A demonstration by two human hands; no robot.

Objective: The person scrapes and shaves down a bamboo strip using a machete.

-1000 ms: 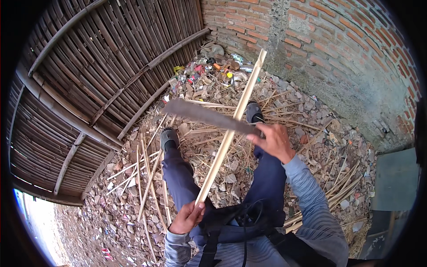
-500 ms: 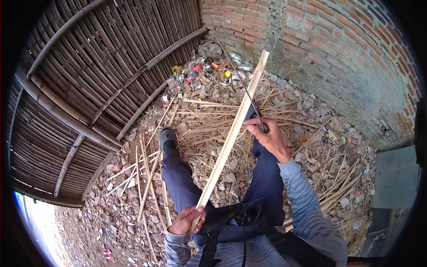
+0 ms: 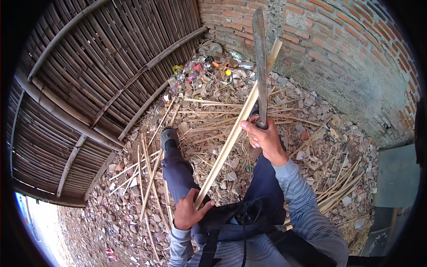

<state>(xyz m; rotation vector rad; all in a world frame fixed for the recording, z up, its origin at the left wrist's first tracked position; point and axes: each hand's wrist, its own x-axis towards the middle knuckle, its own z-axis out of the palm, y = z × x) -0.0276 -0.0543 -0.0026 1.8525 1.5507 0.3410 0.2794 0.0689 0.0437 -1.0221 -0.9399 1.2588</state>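
Note:
A long pale split-bamboo strip (image 3: 227,149) slants from near my lap up toward the brick wall. My left hand (image 3: 189,211) is at its lower end, with thumb and fingers on either side of it. In my right hand (image 3: 263,139) is a machete, its handle in the closed fist. The machete's long dark blade (image 3: 260,62) points away from me and crosses in front of the strip's upper part. My right fingers lie close beside the strip; whether they also hold it I cannot tell.
Several loose bamboo strips (image 3: 150,178) lie on the rubble left of my legs, and another bundle (image 3: 340,189) lies at the right. A bamboo-slat wall (image 3: 102,58) stands left, a brick wall (image 3: 338,58) behind and right. Colourful litter (image 3: 209,69) lies in the far corner.
The machete blade has swung from leaning left behind the strip to upright with its flat side showing. My left hand has turned at the strip's end, its back now showing.

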